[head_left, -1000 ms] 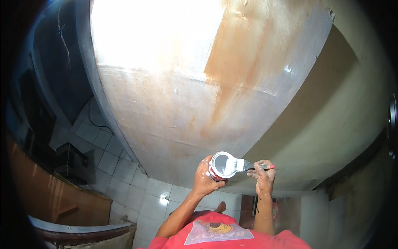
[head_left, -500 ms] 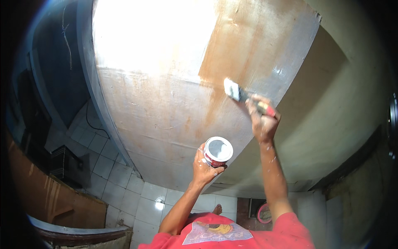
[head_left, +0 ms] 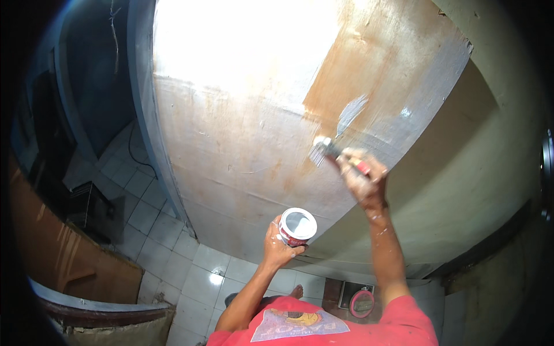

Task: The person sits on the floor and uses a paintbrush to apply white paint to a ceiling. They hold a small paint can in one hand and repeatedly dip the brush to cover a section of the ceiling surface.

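In my right hand [head_left: 365, 177] is a paintbrush [head_left: 329, 147], its white-loaded bristles against the wooden panel [head_left: 231, 132] in front of me. Fresh white strokes [head_left: 351, 114] mark the brown patch just above the brush, and a smaller smear lies beside the bristles. My left hand [head_left: 278, 245] wraps round a small paint can [head_left: 297, 228] with a white rim and red label, held upright lower down near the panel. Pale paint shows inside the can. White spots of paint dot both hands and my right forearm.
White floor tiles [head_left: 190, 277] lie below, with a round pink-rimmed object [head_left: 362, 303] near my feet. At left stand a dark rack [head_left: 89, 207] and a brown wooden piece of furniture [head_left: 75, 248]. A plain wall [head_left: 450, 167] runs along the right.
My right hand has drawn the brush over the panel, leaving new white strokes on the brown patch. The view has shifted a little; my left hand still holds the can.
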`<state>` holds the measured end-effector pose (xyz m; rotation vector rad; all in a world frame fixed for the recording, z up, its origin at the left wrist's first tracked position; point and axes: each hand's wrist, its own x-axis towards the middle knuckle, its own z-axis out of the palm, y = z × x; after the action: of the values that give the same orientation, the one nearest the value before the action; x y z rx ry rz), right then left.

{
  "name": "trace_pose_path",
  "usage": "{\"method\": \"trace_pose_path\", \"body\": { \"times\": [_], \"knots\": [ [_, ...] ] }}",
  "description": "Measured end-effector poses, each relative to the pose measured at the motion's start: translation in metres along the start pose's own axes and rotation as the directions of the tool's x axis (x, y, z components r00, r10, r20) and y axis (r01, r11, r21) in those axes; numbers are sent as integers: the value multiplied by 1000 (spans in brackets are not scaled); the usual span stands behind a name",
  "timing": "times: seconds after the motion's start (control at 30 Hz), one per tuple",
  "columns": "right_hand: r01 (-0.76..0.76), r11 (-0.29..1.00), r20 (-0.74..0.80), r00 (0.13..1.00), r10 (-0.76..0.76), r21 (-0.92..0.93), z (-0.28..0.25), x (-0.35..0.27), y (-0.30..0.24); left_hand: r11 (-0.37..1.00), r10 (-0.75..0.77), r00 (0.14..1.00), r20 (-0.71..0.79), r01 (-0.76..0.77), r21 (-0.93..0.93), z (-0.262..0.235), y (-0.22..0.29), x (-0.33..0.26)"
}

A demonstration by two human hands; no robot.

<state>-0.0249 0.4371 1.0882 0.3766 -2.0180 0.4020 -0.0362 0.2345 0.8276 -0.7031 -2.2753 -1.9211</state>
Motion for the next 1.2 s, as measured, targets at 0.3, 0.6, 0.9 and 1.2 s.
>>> {"method": "trace_pose_path", "body": {
  "times": [0.3,0.6,0.9,1.2],
  "knots": [
    [414,753,110,901,-420,-512,2,25,7,995,-47,999,-12,48,91,2,-17,-4],
    [353,900,223,927,-300,-254,58,-126,-9,984,-115,993,-4,114,136,3,-51,-11],
    [-49,999,281,958,46,3,61,-82,23,991,-97,994,55,91,100,16,-51,-5],
    [245,964,175,959,-225,-106,28,-37,-5,987,-119,991,55,112,117,17,-50,-10]
  ]
}}
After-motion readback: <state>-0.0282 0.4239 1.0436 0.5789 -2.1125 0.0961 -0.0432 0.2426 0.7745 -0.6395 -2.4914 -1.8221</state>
